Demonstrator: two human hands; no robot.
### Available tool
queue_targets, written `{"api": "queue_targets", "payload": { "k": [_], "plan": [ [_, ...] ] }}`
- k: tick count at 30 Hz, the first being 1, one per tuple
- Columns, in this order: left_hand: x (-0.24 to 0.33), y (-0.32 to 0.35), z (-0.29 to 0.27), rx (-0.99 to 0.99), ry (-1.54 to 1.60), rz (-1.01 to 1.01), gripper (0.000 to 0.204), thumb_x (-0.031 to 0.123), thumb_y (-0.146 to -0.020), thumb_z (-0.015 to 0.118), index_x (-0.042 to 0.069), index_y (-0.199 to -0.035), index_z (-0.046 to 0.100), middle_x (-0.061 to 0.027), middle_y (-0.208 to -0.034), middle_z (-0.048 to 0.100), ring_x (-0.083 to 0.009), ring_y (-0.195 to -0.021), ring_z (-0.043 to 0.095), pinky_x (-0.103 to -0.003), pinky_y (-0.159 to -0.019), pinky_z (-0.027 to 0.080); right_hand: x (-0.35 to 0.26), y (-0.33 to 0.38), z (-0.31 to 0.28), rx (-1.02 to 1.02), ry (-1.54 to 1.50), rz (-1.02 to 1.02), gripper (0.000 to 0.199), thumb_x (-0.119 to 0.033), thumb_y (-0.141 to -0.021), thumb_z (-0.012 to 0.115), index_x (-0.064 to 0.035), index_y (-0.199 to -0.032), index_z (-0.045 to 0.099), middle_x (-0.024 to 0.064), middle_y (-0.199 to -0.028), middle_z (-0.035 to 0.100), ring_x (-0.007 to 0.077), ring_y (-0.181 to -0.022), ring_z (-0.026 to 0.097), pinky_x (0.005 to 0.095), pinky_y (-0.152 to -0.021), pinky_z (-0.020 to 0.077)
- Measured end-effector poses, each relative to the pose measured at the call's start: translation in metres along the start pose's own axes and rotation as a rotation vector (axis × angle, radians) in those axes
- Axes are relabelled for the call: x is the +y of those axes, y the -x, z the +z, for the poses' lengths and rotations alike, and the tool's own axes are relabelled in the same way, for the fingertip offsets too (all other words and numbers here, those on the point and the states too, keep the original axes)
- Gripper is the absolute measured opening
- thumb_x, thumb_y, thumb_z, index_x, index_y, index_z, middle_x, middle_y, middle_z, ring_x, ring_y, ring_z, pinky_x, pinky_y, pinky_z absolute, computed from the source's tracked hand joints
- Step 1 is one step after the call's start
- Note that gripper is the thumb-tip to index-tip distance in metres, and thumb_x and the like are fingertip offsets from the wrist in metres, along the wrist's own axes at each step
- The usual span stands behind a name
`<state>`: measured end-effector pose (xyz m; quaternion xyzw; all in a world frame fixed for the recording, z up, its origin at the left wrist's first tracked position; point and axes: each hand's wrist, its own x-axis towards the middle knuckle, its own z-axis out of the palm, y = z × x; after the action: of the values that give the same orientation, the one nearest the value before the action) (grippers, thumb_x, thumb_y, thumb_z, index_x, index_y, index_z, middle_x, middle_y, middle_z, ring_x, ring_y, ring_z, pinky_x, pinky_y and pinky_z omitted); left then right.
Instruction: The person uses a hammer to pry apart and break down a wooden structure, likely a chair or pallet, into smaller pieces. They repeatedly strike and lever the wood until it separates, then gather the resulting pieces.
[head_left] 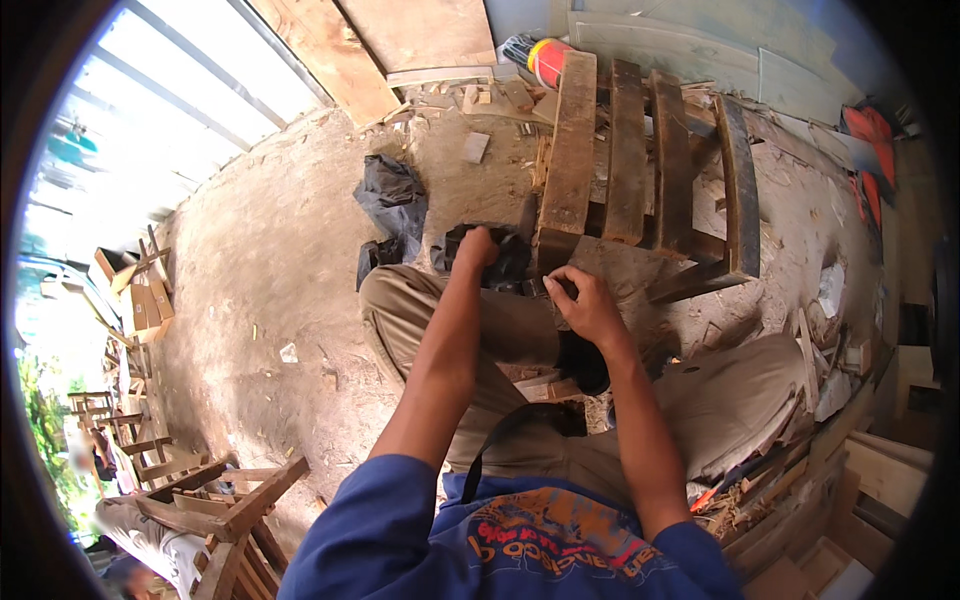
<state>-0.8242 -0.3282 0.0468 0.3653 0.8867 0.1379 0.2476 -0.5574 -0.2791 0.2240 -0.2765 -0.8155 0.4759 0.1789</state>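
Note:
My left hand reaches into a crumpled black plastic bag on the ground, just beyond my knee. Its fingers are hidden by the bag and the back of the hand. To its right, my right hand is closed, with thumb and forefinger curled together. Whatever it pinches is too small and dark to make out. That hand is beside the near left corner of a slatted wooden bench, whose worn planks run away from me.
More black plastic lies left of the bag. A red and yellow bucket is tipped behind the bench. Wood scraps and boards pile at right. Wooden frames stand at lower left near another person. Cardboard boxes are far left.

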Motion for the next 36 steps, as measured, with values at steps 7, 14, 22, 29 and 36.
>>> {"api": "queue_targets", "payload": {
  "k": [7,14,22,29,36],
  "plan": [
    [-0.028,-0.029,0.07,-0.344,-0.225,-0.085,0.041,0.024,-0.084,0.065,-0.001,-0.116,0.07,-0.0248,-0.125,0.066,-0.0362,-0.121,0.063,-0.042,-0.103,0.05,0.035,0.032,-0.008,-0.008,-0.031,0.169,0.03,-0.029,-0.096,0.066,0.0001,-0.103,0.069,0.0188,-0.092,0.072,0.0345,-0.083,0.071,0.0402,-0.072,0.0528],
    [0.008,-0.027,0.078,-0.386,-0.352,-0.119,0.038,0.025,-0.09,0.059,0.009,-0.122,0.071,-0.0125,-0.134,0.065,-0.0302,-0.13,0.057,-0.043,-0.107,0.046,0.046,0.047,-0.021,0.043,-0.044,0.301,0.03,-0.028,-0.096,0.067,0.0002,-0.105,0.069,0.0179,-0.092,0.072,0.0286,-0.081,0.07,0.0379,-0.071,0.052],
    [-0.022,-0.04,0.104,-0.352,-0.383,-0.096,0.039,0.034,-0.089,0.061,0.013,-0.12,0.073,-0.0129,-0.132,0.066,-0.0325,-0.123,0.062,-0.044,-0.1,0.052,0.042,0.049,-0.016,0.047,-0.122,0.353,0.03,-0.029,-0.097,0.066,0.0007,-0.105,0.069,0.0163,-0.091,0.072,0.0236,-0.083,0.07,0.0352,-0.072,0.0516],
    [-0.033,-0.05,0.128,-0.507,-0.337,-0.074,0.038,0.025,-0.091,0.057,0.01,-0.122,0.071,-0.0129,-0.139,0.061,-0.0317,-0.131,0.056,-0.046,-0.104,0.048,0.031,0.046,-0.015,0.004,-0.084,0.344,0.031,-0.029,-0.097,0.065,0.0007,-0.105,0.069,0.0164,-0.092,0.072,0.0251,-0.086,0.071,0.036,-0.075,0.0523],
    [-0.059,-0.058,0.149,-0.488,-0.331,0.042,0.036,0.025,-0.091,0.058,0.012,-0.121,0.072,-0.0122,-0.134,0.064,-0.0305,-0.125,0.06,-0.044,-0.098,0.05,0.031,0.046,-0.008,-0.002,-0.08,0.313,0.031,-0.029,-0.097,0.065,0.0005,-0.105,0.068,0.0174,-0.094,0.072,0.0289,-0.089,0.071,0.0367,-0.076,0.0524]
  ]
}}
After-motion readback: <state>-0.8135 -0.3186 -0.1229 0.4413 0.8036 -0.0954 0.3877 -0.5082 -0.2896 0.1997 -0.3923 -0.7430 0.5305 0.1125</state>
